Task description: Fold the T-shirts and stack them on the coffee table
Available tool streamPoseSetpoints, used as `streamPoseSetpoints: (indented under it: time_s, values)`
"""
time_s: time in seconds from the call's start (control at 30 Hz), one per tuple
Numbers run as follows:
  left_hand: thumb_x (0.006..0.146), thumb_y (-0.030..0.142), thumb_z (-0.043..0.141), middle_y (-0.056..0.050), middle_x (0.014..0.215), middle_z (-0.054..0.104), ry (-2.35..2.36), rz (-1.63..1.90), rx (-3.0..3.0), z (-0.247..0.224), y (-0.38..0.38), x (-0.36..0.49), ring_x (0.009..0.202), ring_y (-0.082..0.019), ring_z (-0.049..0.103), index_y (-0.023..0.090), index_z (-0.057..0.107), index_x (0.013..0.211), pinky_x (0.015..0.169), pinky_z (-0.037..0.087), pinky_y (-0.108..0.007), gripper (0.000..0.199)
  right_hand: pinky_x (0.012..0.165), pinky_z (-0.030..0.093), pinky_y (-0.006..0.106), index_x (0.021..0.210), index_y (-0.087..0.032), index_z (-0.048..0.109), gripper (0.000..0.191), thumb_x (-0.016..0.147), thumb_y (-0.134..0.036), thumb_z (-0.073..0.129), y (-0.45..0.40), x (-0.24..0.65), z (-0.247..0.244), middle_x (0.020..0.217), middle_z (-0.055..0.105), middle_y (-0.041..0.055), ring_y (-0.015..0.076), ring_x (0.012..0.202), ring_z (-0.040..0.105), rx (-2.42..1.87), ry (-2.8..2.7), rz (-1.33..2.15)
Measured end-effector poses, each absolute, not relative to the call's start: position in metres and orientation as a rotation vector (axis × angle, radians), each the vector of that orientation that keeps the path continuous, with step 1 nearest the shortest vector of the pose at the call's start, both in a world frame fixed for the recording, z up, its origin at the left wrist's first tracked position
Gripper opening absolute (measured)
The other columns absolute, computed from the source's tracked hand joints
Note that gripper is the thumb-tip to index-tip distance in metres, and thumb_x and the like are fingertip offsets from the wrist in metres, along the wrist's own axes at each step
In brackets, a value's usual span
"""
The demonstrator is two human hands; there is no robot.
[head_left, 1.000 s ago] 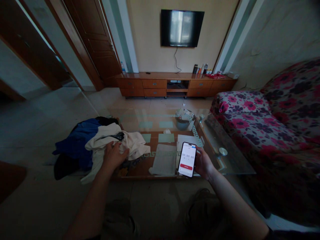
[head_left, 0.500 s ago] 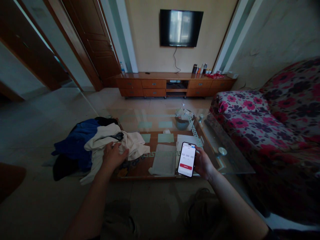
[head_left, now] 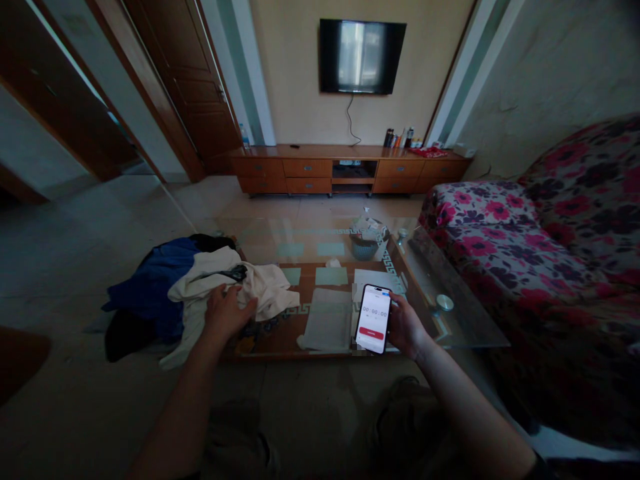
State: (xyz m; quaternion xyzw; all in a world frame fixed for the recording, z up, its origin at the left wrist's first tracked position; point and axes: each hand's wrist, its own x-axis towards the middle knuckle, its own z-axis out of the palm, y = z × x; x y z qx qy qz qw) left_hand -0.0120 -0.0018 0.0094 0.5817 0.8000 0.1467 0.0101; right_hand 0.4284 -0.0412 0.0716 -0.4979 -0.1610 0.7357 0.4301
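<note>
My right hand grips a smartphone by its right edge. The lit screen faces me, showing a row of zeros like a timer and a red button. On the left, my left hand is open, thumb and fingers apart, at the near side of a cream-white garment; whether it touches the cloth I cannot tell. That garment lies crumpled in a heap with a blue garment and a black one on the glass coffee table.
White sheets show at the table's middle. Beyond it are a basket holding crumpled paper or plastic and a low wooden cabinet with bottles on top. A television hangs above. A floral sofa stands at right.
</note>
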Motion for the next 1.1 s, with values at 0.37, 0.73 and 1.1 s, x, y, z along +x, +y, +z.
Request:
streamPoseSetpoints:
  time_s: [0.37,0.73,1.1]
  values:
    - [0.082,0.063,0.05,-0.023,0.149,0.04,2.503,0.428,1.832,0.007,0.0,-0.015,0.14,-0.042,0.039,0.015,0.06,0.136,0.114,0.036,-0.051,0.073,0.083,0.05,0.036,0.115,-0.024,0.065,0.036,0.095,-0.049,0.05,-0.04,0.429,0.069,0.089,0.076,0.0027,0.0228,0.08,0.069,-1.257,-0.419,1.829]
    - [0.079,0.063,0.054,-0.022,0.152,0.039,2.507,0.435,1.782,0.009,-0.001,-0.013,0.138,-0.044,0.04,0.016,0.059,0.137,0.111,0.038,-0.053,0.075,0.074,0.048,0.032,0.108,-0.024,0.067,0.036,0.095,-0.053,0.051,-0.038,0.427,0.054,0.083,0.073,0.0014,0.0208,0.076,0.065,-1.447,-0.568,1.758]
    - [0.081,0.064,0.05,-0.022,0.15,0.04,2.504,0.432,1.823,0.005,0.0,-0.015,0.139,-0.042,0.039,0.015,0.06,0.136,0.113,0.036,-0.053,0.074,0.07,0.05,0.031,0.095,-0.021,0.065,0.03,0.098,-0.047,0.049,-0.034,0.428,0.043,0.08,0.073,0.0034,0.019,0.07,0.065,-1.64,-0.494,1.758]
